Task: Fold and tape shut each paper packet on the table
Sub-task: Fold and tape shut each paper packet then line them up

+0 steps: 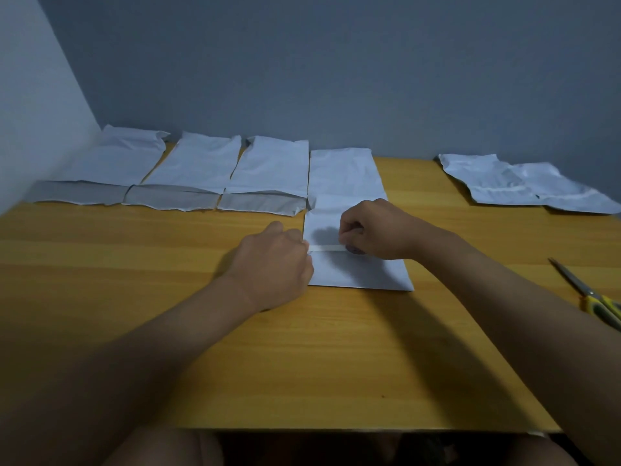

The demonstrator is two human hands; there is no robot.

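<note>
Stretching a strip of tape (327,247) across the folded packet (356,237), you work near the middle of the tabletop (168,297). Your left hand (274,264) pinches the tape's left end at the packet's left edge, fingers curled. Your right hand (373,230) is curled over the tape's right end, fingers bent around a small dark roll (355,250); cannot tell how much of it shows. The tape runs level between both hands, lying along the flap's edge, touching the paper.

Three more packets (188,173) lie in a row to the left along the far edge, each with its grey near end folded out flat, side by side and nearly touching. Two crumpled packets (524,183) overlap at the far right, well apart from the one you hold. Scissors (591,294) with yellow-green handles rest at the right edge, blades pointing away from you. Grey wall (336,79) behind the tabletop.
</note>
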